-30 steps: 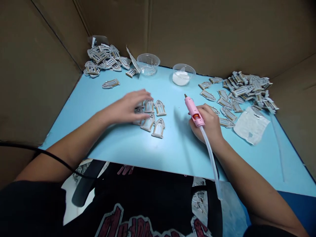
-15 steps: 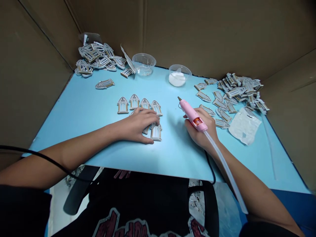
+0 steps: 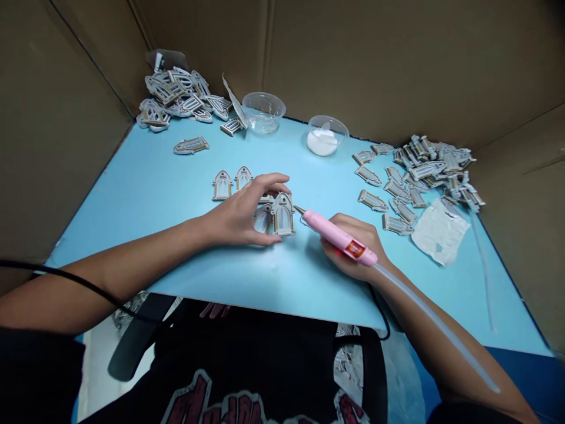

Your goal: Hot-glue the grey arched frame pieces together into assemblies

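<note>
Head view: the left hand spreads its fingers around an arched window cutout near the middle of the blue bench; whether they clamp it cannot be told. The cutout looks light, thin and stiff: hold by its edges. The right hand grips a pink hot-glue gun, fingers closed.

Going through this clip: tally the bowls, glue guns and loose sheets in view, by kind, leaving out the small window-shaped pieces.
Clear bowls: 2
Pink glue gun: 1
White crumpled sheet: 1
Total: 4
</note>
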A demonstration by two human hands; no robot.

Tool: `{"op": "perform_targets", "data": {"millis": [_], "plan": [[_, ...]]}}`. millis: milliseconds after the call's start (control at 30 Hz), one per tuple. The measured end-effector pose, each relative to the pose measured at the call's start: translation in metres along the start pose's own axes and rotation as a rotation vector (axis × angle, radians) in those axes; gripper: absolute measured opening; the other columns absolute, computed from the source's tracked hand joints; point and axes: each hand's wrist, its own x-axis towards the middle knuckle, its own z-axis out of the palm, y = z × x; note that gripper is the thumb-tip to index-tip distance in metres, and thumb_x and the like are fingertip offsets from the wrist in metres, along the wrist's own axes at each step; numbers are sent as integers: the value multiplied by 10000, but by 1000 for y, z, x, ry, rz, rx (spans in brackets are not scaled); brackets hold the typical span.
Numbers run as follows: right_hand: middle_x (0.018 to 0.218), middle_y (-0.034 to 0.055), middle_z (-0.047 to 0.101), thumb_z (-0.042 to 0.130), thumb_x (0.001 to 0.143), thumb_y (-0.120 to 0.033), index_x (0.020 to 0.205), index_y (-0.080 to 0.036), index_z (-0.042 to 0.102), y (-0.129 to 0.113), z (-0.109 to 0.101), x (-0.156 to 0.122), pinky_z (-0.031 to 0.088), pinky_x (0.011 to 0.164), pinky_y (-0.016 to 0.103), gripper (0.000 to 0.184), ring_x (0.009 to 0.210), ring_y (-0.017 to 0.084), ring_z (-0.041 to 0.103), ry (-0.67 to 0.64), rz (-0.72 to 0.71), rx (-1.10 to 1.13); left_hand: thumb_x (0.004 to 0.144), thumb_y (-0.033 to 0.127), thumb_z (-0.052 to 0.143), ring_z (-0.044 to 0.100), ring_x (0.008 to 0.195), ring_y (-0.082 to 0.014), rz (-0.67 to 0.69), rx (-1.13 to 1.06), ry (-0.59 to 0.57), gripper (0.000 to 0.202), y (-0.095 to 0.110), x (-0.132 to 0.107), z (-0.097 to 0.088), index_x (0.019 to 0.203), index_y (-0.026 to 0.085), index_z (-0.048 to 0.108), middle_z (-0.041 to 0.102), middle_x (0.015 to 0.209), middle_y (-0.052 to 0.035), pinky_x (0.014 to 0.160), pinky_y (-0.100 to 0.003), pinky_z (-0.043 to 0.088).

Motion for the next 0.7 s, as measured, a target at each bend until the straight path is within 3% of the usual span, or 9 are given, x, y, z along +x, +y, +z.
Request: {"op": "perform_targets", "data": {"millis": [167, 467, 700], "plan": [[791, 18, 666, 592, 884, -157, 816, -229, 572, -2, 4, 0, 498, 589, 265, 101, 665, 147, 639, -59, -52, 60, 786, 370, 878, 605, 1381, -315, 54, 27, 10, 1044, 4, -1, -1, 1586, 364, 208, 588, 1459, -143, 1181, -554, 460], [805, 25, 664, 611, 893, -189, 793, -221, 573, -7, 4, -1, 487, 573, 257, 112, 661, 142, 633, -53, -56, 12, 833, 494, 835, 651, 1319, -323, 76, 219, -31, 929, 11, -1, -5, 1570, 354, 287, 644, 1421, -131, 1094, -507, 471], [798, 29, 660, 614, 876, -188, 759, -217, 565, -9, 1, -1, 484, 556, 254, 130, 639, 138, 625, -58, -16, -20, 846, 486, 835, 651, 1281, -294, 167, 252, 10, 903, 8, 0, -4, 1563, 347, 303, 657, 1426, -106, 1071, -476, 463]]}}
